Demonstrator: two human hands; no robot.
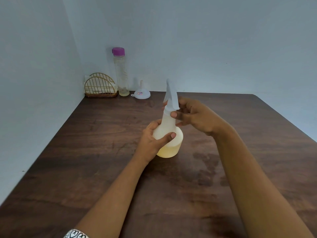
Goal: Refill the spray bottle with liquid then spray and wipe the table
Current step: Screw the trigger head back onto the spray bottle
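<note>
L hand (151, 142) grips spray bottle (172, 147) body; R hand (197, 115) fingers pinch neck.

counts | spray bottle (169, 125): 1 | tall clear bottle (121, 74) with purple cap: 1 | bottles of both kinds together: 2 | white funnel (141, 93): 1 | gold wire napkin holder (100, 83): 1, folded pale napkins (105, 90) inside, number cannot be told | dark wooden desk (82, 152): 1 | hands: 2, left hand (151, 140) and right hand (197, 117) | patterned cuff (76, 234): 1

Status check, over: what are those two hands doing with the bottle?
Left hand grips spray bottle, upright on table. Right hand pinches spray head. Funnel and tall bottle far back, out of the way.
</note>
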